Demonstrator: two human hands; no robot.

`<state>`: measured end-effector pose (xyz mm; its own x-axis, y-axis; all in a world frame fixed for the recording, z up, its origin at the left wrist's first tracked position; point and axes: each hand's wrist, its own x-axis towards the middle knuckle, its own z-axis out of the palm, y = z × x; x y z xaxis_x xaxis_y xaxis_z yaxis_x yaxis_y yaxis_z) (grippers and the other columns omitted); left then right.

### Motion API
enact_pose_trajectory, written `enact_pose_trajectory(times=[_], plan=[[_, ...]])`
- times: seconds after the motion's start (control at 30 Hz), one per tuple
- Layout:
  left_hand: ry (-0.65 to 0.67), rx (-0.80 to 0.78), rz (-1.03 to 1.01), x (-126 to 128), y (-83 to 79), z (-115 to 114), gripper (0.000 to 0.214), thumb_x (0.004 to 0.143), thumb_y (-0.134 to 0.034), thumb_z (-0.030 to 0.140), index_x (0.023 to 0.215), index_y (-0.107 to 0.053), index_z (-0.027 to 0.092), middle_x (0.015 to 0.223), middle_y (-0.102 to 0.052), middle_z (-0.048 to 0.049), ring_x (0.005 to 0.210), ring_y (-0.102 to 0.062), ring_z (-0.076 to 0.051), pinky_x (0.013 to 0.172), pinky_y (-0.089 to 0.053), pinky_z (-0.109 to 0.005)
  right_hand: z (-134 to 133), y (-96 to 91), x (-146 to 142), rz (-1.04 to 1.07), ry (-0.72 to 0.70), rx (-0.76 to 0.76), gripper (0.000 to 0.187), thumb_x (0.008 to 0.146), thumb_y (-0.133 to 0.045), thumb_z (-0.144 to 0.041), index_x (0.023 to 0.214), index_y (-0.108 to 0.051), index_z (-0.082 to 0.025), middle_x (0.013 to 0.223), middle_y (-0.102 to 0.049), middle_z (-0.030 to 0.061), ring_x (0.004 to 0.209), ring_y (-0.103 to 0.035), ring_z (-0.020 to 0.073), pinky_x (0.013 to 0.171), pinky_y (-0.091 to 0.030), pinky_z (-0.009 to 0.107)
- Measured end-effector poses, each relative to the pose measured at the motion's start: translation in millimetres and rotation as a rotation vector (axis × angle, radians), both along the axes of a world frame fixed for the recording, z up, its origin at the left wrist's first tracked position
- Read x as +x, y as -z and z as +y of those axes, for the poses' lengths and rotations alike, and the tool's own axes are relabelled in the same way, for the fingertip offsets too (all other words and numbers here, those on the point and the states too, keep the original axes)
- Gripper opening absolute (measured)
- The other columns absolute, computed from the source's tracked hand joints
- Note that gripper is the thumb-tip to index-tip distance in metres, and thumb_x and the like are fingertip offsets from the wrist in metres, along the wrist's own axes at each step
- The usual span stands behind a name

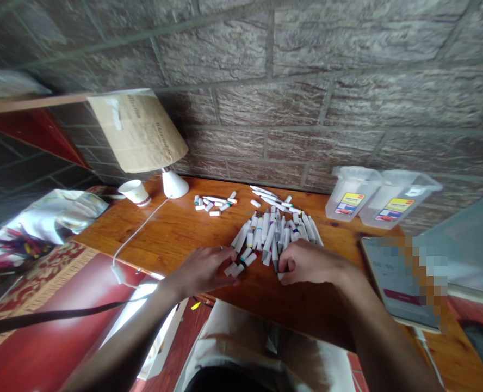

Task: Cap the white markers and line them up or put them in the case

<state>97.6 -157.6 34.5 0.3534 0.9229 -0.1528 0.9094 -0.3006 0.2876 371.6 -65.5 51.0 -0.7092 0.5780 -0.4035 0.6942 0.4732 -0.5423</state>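
A dense pile of white and grey markers point(269, 235) lies on the wooden table in front of me. My left hand point(209, 267) is at the pile's near left edge, its thumb and fingers curled around a few short white marker caps point(237, 268). On the near right side, my right hand point(309, 264) is closed, thumb and fingertips pinched at a small white marker cap point(281, 276) below a grey-tipped marker point(274, 255). Its fingers partly hide what they hold. Loose marker caps point(214, 206) form a small group farther left, and several markers point(272, 197) lie behind the pile.
A lamp point(175, 184) with a paper shade and a paper cup point(134, 193) stand at the back left. Lamp cord point(141, 228) crosses the table's left side. Two clear plastic containers point(353, 193) stand back right, near a tablet point(400, 283) with a cable. A brick wall point(241, 120) rises behind.
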Motion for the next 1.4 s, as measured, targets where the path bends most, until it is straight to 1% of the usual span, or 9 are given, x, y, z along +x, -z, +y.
enact_pose_trajectory(times=[0.17, 0.3, 0.5, 0.6, 0.87, 1.07, 1.17, 1.23, 1.4], plan=[[-0.015, 0.070, 0.074, 6.0, 5.8, -7.0, 0.026, 0.101, -0.047, 0.047, 0.102, -0.062, 0.026, 0.097, -0.072, -0.0022, 0.083, -0.068, -0.021, 0.064, -0.037, -0.030, -4.1, 0.1, -0.7, 0.039, -0.020, 0.002, 0.016, 0.072, -0.074, -0.031, 0.082, -0.081, -0.020, 0.072, -0.071, 0.0002, 0.063, -0.061, 0.0136, 0.056, -0.038, 0.024], [-0.032, 0.057, 0.128, 13.3, 6.9, -12.1, 0.024, 0.099, -0.051, 0.044, 0.111, -0.064, 0.027, 0.105, -0.072, -0.0041, 0.090, -0.070, -0.024, 0.067, -0.043, -0.030, 2.7, 0.6, 8.8, 0.137, 0.036, 0.004, 0.022, 0.075, -0.074, -0.039, 0.086, -0.079, -0.021, 0.072, -0.069, -0.0005, 0.064, -0.059, 0.0135, 0.057, -0.038, 0.024], [-0.001, 0.076, 0.128, 18.7, 7.6, -18.0, 0.024, 0.094, -0.059, 0.032, 0.116, -0.067, 0.030, 0.109, -0.072, -0.0045, 0.094, -0.072, -0.025, 0.072, -0.050, -0.031, 24.0, 11.5, 20.7, 0.253, 0.367, 0.356, 0.030, 0.084, -0.063, -0.046, 0.088, -0.077, -0.020, 0.071, -0.070, 0.0017, 0.062, -0.060, 0.0158, 0.062, -0.039, 0.027], [-0.003, 0.102, 0.140, 18.5, 10.9, -20.9, 0.025, 0.094, -0.058, 0.029, 0.117, -0.069, 0.030, 0.108, -0.073, -0.0046, 0.092, -0.072, -0.025, 0.072, -0.052, -0.031, 31.1, 20.4, 19.8, 0.238, 0.464, 0.437, 0.031, 0.084, -0.063, -0.048, 0.088, -0.078, -0.021, 0.074, -0.073, 0.0027, 0.065, -0.064, 0.0175, 0.064, -0.041, 0.028], [0.065, 0.228, 0.139, 16.3, 25.9, -28.9, 0.029, 0.099, -0.053, 0.022, 0.122, -0.070, 0.024, 0.107, -0.077, -0.0083, 0.093, -0.073, -0.026, 0.076, -0.057, -0.033, 37.2, 39.7, 13.1, 0.222, 0.464, 0.459, 0.031, 0.085, -0.063, -0.048, 0.094, -0.080, -0.023, 0.075, -0.075, 0.0022, 0.068, -0.068, 0.0187, 0.065, -0.043, 0.028], [-0.005, 0.316, -0.062, 8.8, 15.6, -34.0, 0.033, 0.099, -0.053, 0.025, 0.128, -0.070, 0.025, 0.118, -0.076, -0.0082, 0.102, -0.073, -0.025, 0.086, -0.058, -0.035, 38.8, 42.1, 13.3, 0.259, 0.491, 0.490, 0.031, 0.086, -0.063, -0.048, 0.095, -0.079, -0.023, 0.078, -0.076, 0.0024, 0.069, -0.069, 0.0189, 0.067, -0.045, 0.029], [-0.150, 0.391, -0.188, 13.2, 3.0, -18.5, 0.032, 0.099, -0.053, 0.028, 0.124, -0.073, 0.027, 0.118, -0.076, -0.0061, 0.102, -0.073, -0.022, 0.091, -0.056, -0.032, 35.7, 38.8, 10.2, 0.253, 0.493, 0.480, 0.027, 0.086, -0.065, -0.045, 0.093, -0.079, -0.023, 0.077, -0.076, 0.0019, 0.069, -0.069, 0.0183, 0.068, -0.046, 0.028], [-0.181, 0.407, -0.245, 23.4, -6.3, 6.3, 0.031, 0.097, -0.057, 0.028, 0.123, -0.074, 0.028, 0.113, -0.077, -0.0056, 0.098, -0.073, -0.021, 0.089, -0.054, -0.030, 33.6, 37.0, 7.4, 0.248, 0.487, 0.472, 0.024, 0.085, -0.067, -0.043, 0.091, -0.079, -0.023, 0.075, -0.076, 0.0014, 0.069, -0.068, 0.0178, 0.068, -0.046, 0.027], [-0.138, 0.441, -0.294, 66.5, -31.7, 105.7, 0.022, 0.092, -0.058, 0.026, 0.095, -0.080, 0.022, 0.090, -0.078, -0.0064, 0.086, -0.071, -0.021, 0.078, -0.048, -0.027, 32.4, 36.7, 3.8, 0.232, 0.502, 0.498, 0.020, 0.087, -0.067, -0.039, 0.092, -0.079, -0.024, 0.076, -0.076, 0.0005, 0.071, -0.069, 0.0172, 0.070, -0.047, 0.026]])
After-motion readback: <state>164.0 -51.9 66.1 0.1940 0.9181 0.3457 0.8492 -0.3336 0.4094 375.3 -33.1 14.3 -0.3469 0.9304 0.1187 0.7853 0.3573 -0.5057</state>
